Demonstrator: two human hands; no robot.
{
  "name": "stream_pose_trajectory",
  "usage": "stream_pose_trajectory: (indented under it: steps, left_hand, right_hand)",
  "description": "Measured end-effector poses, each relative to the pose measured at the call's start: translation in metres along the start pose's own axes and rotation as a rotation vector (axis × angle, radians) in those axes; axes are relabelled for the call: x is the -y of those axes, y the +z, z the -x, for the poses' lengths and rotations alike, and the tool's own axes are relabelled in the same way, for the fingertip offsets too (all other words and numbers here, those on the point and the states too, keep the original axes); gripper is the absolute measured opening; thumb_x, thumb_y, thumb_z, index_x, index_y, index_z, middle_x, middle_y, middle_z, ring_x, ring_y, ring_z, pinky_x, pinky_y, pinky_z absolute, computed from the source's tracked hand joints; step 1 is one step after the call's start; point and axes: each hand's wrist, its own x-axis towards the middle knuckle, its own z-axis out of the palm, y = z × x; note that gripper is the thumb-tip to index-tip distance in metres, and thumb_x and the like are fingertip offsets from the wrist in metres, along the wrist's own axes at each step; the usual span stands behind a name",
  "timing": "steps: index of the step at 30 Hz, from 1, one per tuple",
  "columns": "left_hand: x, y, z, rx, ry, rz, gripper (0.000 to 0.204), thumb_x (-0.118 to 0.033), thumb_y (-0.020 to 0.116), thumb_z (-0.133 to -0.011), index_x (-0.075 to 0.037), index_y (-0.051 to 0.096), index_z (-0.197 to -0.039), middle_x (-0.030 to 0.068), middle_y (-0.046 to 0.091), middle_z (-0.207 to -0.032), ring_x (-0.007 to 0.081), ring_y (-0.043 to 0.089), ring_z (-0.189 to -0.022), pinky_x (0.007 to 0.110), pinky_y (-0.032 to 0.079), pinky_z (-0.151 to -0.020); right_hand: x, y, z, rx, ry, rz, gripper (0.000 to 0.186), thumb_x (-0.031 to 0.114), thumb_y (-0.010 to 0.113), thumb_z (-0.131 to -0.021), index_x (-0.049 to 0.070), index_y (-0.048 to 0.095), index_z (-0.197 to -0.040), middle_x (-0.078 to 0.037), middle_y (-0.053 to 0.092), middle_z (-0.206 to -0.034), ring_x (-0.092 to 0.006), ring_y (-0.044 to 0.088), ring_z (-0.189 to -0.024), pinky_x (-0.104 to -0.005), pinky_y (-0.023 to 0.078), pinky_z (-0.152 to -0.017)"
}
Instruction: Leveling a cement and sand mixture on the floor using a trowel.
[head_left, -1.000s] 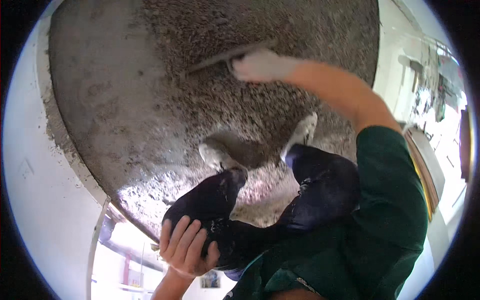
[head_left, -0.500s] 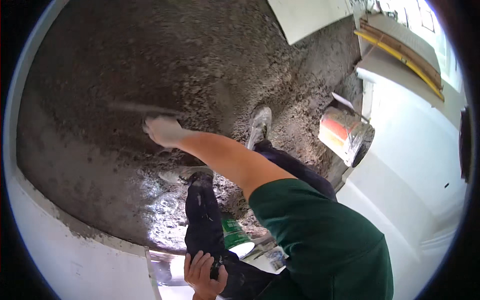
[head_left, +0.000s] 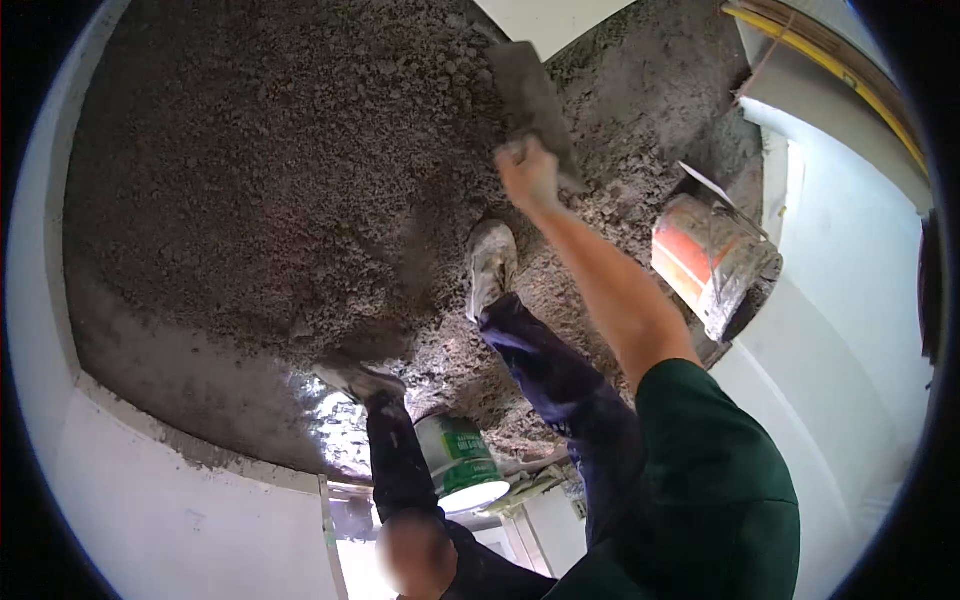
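My right hand [head_left: 528, 172] is wrapped round the grip of a flat, mortar-smeared trowel [head_left: 528, 85]. The blade is tilted over the grey-brown, crumbly mortar [head_left: 300, 150], near the corner of a pale panel; whether it touches the mortar I cannot tell. Down at the lower edge my left hand [head_left: 415, 558] is by my left knee, its fingers smeared out of view. My two dirty shoes [head_left: 491, 262] stand in the mortar, legs apart. Smoother mortar [head_left: 170, 350] lies at the left.
To the right a dirty orange-and-white bucket [head_left: 695, 255] leans by the white wall [head_left: 850, 260]. Behind my legs is a green-and-white bucket [head_left: 462, 455]. A pale panel [head_left: 555, 20] juts in at the top; a yellow spirit level [head_left: 840, 70] lies upper right. A low white wall [head_left: 190, 510] curves along the left.
My right hand has swept the trowel from the left up to the far right, over the mortar. My left hand stays by the knee. The view has shifted slightly.
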Motion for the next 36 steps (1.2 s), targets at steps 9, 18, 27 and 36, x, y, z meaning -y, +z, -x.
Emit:
stream_pose_trajectory:
  steps: [9,18,27,36]
  left_hand:
    - [0.039,0.052,-0.005,0.111,-0.108,0.008,0.039,-0.032,0.078,-0.074,-0.01,0.07,-0.106,0.0086,0.069,-0.116,0.0304,0.059,-0.121,0.052,0.037,-0.111]
    - [0.106,0.059,0.061,-0.017,-0.137,0.15,0.04,-0.027,0.081,-0.073,-0.007,0.069,-0.106,0.0106,0.071,-0.113,0.0332,0.062,-0.118,0.053,0.042,-0.107]
    - [0.148,0.071,0.098,-0.211,-0.117,0.304,0.034,-0.027,0.081,-0.073,-0.009,0.072,-0.101,0.0081,0.074,-0.107,0.0288,0.067,-0.112,0.049,0.044,-0.106]
    - [0.162,0.075,0.128,-0.21,-0.105,0.347,0.039,-0.031,0.083,-0.074,-0.009,0.071,-0.104,0.0091,0.073,-0.112,0.0284,0.066,-0.116,0.049,0.044,-0.107]
  right_hand:
    - [0.021,0.071,-0.023,0.093,-0.306,0.159,0.034,0.033,0.058,-0.096,0.002,0.062,-0.109,-0.024,0.069,-0.099,-0.0407,0.068,-0.095,-0.0513,0.053,-0.083]
    - [0.155,0.279,0.29,0.962,-0.115,-0.09,0.047,0.025,0.058,-0.096,-0.009,0.055,-0.128,-0.03,0.064,-0.124,-0.0393,0.064,-0.116,-0.0461,0.05,-0.098]
    - [0.08,0.297,0.348,0.248,0.138,-0.222,0.039,0.026,0.067,-0.089,-0.007,0.059,-0.108,-0.021,0.065,-0.081,-0.0356,0.064,-0.073,-0.0477,0.051,-0.073]
    - [0.184,0.311,0.351,1.094,-0.449,0.29,0.058,0.038,0.061,-0.095,-0.008,0.053,-0.13,-0.026,0.069,-0.114,-0.0399,0.069,-0.102,-0.0491,0.053,-0.091]
